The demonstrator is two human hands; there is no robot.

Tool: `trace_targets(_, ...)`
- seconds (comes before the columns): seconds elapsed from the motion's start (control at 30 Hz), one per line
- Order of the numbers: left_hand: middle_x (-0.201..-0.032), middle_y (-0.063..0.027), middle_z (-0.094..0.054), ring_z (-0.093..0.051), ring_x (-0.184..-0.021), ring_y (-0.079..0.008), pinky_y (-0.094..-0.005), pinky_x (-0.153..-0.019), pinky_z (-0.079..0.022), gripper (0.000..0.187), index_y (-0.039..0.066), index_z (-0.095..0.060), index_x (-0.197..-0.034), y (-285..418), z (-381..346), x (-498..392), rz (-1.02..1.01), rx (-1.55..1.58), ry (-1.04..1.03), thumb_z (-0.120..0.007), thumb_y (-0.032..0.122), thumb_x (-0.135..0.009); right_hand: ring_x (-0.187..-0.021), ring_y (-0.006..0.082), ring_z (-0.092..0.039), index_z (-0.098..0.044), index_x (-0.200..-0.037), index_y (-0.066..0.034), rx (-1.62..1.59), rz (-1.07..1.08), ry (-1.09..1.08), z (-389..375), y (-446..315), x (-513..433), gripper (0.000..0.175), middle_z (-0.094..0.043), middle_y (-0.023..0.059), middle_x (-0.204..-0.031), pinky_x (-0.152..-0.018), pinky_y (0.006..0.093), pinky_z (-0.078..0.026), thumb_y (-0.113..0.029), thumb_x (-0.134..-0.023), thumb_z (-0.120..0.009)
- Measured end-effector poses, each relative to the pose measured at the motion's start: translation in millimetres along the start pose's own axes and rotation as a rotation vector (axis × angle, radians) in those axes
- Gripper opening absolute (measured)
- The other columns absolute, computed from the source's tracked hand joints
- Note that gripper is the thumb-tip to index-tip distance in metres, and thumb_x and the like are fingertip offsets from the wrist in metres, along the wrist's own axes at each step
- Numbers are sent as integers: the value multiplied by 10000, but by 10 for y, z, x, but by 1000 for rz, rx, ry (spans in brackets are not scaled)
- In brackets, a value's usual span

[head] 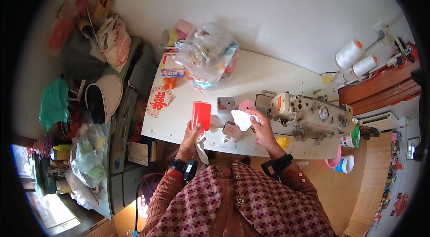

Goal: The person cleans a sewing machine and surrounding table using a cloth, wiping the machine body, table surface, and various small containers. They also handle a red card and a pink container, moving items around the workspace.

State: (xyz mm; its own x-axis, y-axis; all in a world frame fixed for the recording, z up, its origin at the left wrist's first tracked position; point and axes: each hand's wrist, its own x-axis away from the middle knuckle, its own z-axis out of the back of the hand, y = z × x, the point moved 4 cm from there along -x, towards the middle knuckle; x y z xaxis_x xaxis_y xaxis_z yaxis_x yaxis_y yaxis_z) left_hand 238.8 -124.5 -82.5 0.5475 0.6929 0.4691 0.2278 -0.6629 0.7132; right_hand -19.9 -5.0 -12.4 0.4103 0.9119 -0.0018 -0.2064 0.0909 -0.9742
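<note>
My left hand [192, 137] grips a red plastic box [201, 116] near the front edge of the white sewing table. A strip of white cloth or tissue [201, 151] hangs below that hand; how it is held is hidden. In my right hand [263, 126] is a crumpled white cloth or tissue [242, 120], pinched between thumb and fingers. Between the hands stands a small pale pink box [231, 131] with a printed pattern. Just behind are a grey rectangular tin [225, 104] and a pink rounded object [247, 105], partly covered by the white piece.
An industrial sewing machine [310, 112] occupies the table's right side, with a yellow ball-like object [282, 142] before it. White thread cones [349, 55] stand behind. A full clear plastic bag [208, 52] and orange round items [169, 83] lie farther back. A cluttered cabinet [117, 149] flanks the left.
</note>
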Motion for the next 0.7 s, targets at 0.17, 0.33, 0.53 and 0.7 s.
trace_targets(0.17, -895, -34, -610, -541, -617, -138, -295, -577, -467, 447, 93, -529, -1183, 168, 28, 58, 31, 331, -54, -683, 422, -923, -1004, 128, -613, -630, -1199, -25, -240, -102, 94, 41, 59, 41, 237, -667, 71, -1125, -878, 274, -492, -134, -1012, -535)
trace_targets(0.33, -887, -43, -600, -478, -591, -144, -300, -579, -424, 427, 87, -532, -1184, 368, -52, 120, 23, 365, -147, -617, 441, -963, -928, 148, -633, -689, -1035, -30, -9, -15, -72, -101, -305, -61, 175, -668, 66, -1050, -837, 289, -510, -152, -913, -661)
trace_targets(0.53, -959, -36, -604, -466, -620, -147, -298, -590, -405, 455, 101, -529, -1219, 413, -203, 190, 55, 328, -222, -574, 482, -974, -807, 232, -665, -674, -1012, -47, 288, 200, -213, -757, -749, -319, 224, -679, 122, -920, -737, 334, -521, -211, -874, -741)
trace_targets(0.7, -945, -37, -620, -483, -602, -150, -303, -578, -413, 508, 100, -544, -1209, 502, -156, 182, 39, 362, -102, -577, 536, -951, -798, 262, -646, -632, -921, -10, 284, 218, -348, -963, -759, -473, 199, -669, 135, -897, -720, 371, -500, -185, -890, -720)
